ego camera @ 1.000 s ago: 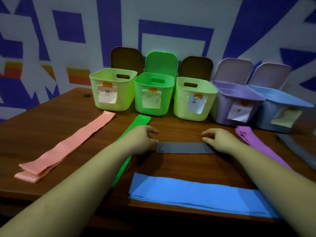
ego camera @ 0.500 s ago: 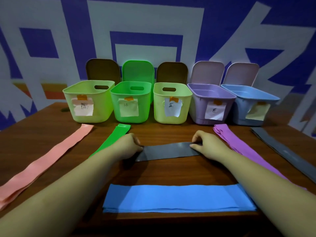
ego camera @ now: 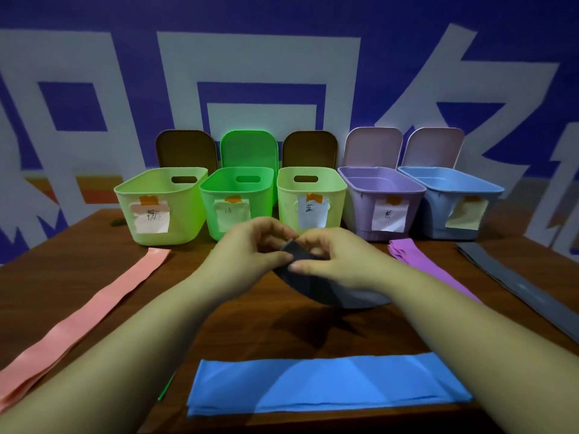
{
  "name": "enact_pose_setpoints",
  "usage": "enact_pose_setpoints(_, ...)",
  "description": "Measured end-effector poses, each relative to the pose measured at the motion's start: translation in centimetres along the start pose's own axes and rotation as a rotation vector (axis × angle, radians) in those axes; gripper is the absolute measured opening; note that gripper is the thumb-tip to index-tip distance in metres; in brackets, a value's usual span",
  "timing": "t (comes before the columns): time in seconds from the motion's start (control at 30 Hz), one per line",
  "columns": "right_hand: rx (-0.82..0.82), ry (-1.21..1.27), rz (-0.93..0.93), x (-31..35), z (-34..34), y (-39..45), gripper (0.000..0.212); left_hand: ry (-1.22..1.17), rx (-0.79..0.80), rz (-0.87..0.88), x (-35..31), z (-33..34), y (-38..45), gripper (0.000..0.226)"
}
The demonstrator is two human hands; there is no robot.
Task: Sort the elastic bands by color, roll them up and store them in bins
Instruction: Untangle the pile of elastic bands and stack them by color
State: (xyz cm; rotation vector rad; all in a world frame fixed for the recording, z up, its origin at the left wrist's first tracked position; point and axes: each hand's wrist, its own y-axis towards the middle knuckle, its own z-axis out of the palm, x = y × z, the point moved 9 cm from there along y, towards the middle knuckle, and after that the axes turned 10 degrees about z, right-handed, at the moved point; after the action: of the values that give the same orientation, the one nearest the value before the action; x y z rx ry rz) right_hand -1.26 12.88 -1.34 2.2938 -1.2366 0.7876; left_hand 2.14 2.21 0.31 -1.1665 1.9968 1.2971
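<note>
Both hands are working at frame centre, just in front of the bin row. The left hand [ego camera: 250, 249] is pinching the near end of the grey band [ego camera: 316, 285] between thumb and curled fingers; the right hand [ego camera: 332, 261] is gripping the same end from the other side, fingers curled over it.

Change from a second ago: the grey band was then lying flat on the table [ego camera: 78, 245] with one hand pressing each end. Now its left end is lifted and drawn in between the two hands, while the rest is trailing lower right under the right forearm, sagging toward the table. Judgement: rolling of this band is starting; no finished turns are visible yet, though the fingers are hiding the very tip.

Other bands are lying unrolled: pink band [ego camera: 94, 308] at left, blue band [ego camera: 329, 383] at bottom centre, purple band [ego camera: 423, 264] at right, a second grey strip [ego camera: 517, 289] at far right. A sliver of green band [ego camera: 166, 388] is showing beside the left forearm.

Five bins are standing open, each labelled: pale green [ego camera: 175, 202], green [ego camera: 260, 195], pale green [ego camera: 332, 195], purple [ego camera: 360, 195], blue [ego camera: 438, 198]. Contents cannot be told from this angle.

Judgement: the task is at an early stage.
</note>
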Motion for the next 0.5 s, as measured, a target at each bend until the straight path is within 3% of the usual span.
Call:
enact_pose_setpoints(0.1, -0.025, 0.02, 0.014, -0.1, -0.1, 0.5, 0.021, -0.034, -0.076, -0.045, 0.6, -0.7, -0.1, 0.027)
enact_pose_setpoints(0.5, 0.068, -0.236, 0.314, -8.1, -1.4, -1.0, 0.021, -0.224, -0.268, -0.097, 1.4, -6.6, 0.3, 0.022)
